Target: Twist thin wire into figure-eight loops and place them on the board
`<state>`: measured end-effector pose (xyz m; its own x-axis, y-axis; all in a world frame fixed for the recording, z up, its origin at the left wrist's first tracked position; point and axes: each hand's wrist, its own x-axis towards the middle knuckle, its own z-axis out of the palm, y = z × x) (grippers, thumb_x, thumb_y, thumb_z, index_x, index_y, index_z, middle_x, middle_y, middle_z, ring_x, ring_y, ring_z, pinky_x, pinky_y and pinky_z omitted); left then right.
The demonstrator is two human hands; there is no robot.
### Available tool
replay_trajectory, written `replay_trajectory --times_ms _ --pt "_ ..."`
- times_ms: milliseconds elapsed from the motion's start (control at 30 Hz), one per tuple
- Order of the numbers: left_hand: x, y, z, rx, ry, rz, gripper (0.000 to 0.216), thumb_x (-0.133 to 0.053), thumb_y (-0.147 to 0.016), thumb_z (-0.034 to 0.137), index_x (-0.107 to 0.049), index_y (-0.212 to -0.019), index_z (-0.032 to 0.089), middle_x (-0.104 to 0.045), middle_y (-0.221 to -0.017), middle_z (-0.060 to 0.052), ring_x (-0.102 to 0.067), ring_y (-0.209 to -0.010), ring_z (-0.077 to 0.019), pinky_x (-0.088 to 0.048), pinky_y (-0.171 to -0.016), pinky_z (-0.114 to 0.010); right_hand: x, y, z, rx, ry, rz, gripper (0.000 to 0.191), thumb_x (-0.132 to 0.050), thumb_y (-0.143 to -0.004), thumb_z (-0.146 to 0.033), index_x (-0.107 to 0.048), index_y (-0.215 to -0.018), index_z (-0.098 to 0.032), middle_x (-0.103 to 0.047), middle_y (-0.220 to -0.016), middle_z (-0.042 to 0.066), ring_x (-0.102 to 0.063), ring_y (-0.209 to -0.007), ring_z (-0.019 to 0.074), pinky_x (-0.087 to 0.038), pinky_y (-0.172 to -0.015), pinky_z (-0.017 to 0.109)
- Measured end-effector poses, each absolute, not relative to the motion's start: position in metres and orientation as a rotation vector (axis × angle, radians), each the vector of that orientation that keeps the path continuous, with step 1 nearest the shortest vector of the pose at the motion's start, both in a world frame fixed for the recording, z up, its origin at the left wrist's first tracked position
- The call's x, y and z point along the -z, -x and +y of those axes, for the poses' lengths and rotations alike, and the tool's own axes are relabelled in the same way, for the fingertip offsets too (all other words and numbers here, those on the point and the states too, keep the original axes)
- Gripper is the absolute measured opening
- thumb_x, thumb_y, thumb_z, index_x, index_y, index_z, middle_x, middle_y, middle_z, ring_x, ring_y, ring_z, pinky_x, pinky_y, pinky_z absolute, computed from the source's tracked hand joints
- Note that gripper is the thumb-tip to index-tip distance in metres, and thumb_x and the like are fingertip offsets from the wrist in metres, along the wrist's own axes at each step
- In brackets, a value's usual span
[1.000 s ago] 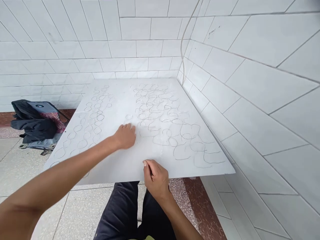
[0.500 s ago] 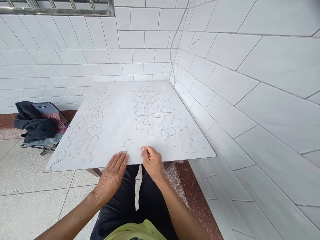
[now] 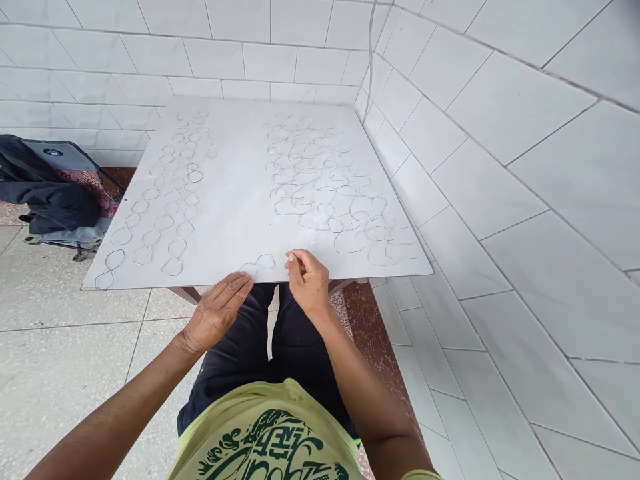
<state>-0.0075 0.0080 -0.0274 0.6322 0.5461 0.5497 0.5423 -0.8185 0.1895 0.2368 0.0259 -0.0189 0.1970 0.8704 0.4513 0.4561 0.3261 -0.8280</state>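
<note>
My left hand lies flat at the front edge of a white board, fingers stretched out and together. Its fingertips rest beside a thin, looped piece that looks like wire or thread, and partly cover its near end. To the right of this loop, my right hand is held closed, thumb against the index finger. Whatever is in that pinch, if anything, is too small to make out. Rows of similar figure-eight loops lie at the left. Many open, wavy pieces lie crowded at the right.
White tiled walls meet the board's back and right sides. A pale cable hangs in the corner. On the left, a folding chair with dark cloth on it stands on the speckled floor.
The view has tilted downward, so the board and hands appear higher. The loop between my hands lies flatter and slightly farther right. My hands keep nearly the same poses.
</note>
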Motion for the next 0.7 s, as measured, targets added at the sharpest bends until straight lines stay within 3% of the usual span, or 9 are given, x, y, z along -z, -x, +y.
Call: replay_trajectory --times_ms 233,567,700 --pt "0.022 0.009 0.015 -0.979 -2.738 0.901 0.054 -0.054 -0.096 -0.001 -0.062 -0.145 0.021 -0.07 -0.135 -0.014 -0.063 -0.131 -0.0298 -0.054 -0.112 -0.051 0.012 -0.235 0.021 -0.341 1.295 -1.63 0.017 -0.049 -0.104 -0.022 -0.066 -0.105 -0.021 -0.068 -0.09 0.005 -0.059 -0.072 0.0176 -0.05 -0.072 0.032" --pt "0.008 0.002 0.02 -0.954 -2.568 0.937 0.034 -0.058 -0.099 0.009 -0.069 -0.129 0.019 -0.071 -0.122 -0.014 -0.067 -0.117 -0.0268 -0.057 -0.105 -0.046 -0.001 -0.237 0.006 -0.34 1.211 -1.987 0.029 -0.056 -0.099 -0.018 -0.062 -0.128 -0.019 -0.064 -0.122 0.015 -0.062 -0.113 0.0288 -0.055 -0.096 0.045" --pt "-0.002 -0.004 0.019 -1.043 -2.449 1.012 0.021 -0.06 -0.1 0.014 -0.073 -0.115 0.02 -0.074 -0.114 -0.012 -0.07 -0.108 -0.0237 -0.058 -0.099 -0.041 0.002 -0.238 0.004 -0.292 1.203 -2.034 0.024 -0.057 -0.1 -0.018 -0.066 -0.123 -0.018 -0.065 -0.125 0.017 -0.061 -0.117 0.0304 -0.054 -0.099 0.049"
